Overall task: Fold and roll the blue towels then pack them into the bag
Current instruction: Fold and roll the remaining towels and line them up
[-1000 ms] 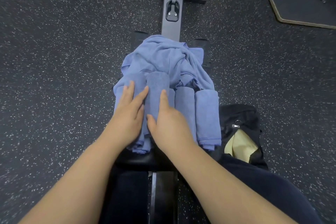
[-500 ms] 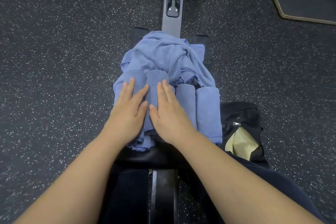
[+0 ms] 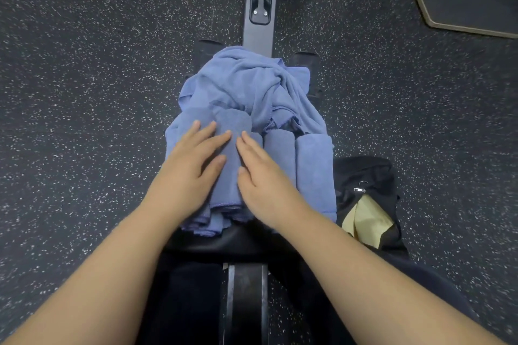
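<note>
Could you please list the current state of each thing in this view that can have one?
left hand: flat, pressing on the towel roll
right hand: flat, pressing on the same roll
towel roll: rolled, under both hands
two finished rolls: rolled, lying side by side
loose towels: crumpled, unfolded
black bag: unzipped, on the floor

- My two bare hands: my left hand point(image 3: 185, 173) and my right hand point(image 3: 266, 185).
- Three rolled blue terry towels at the near end of the bench: one point(image 3: 228, 154) under my palms, a second point(image 3: 280, 148), a third point(image 3: 314, 173) at the right edge.
- One crumpled heap of loose blue cloth point(image 3: 252, 84); I can't count the towels in it.
- One black zip bag point(image 3: 364, 176).
- One pale yellow cloth point(image 3: 364, 221) in the bag.
- One black padded bench point(image 3: 224, 241).
</note>
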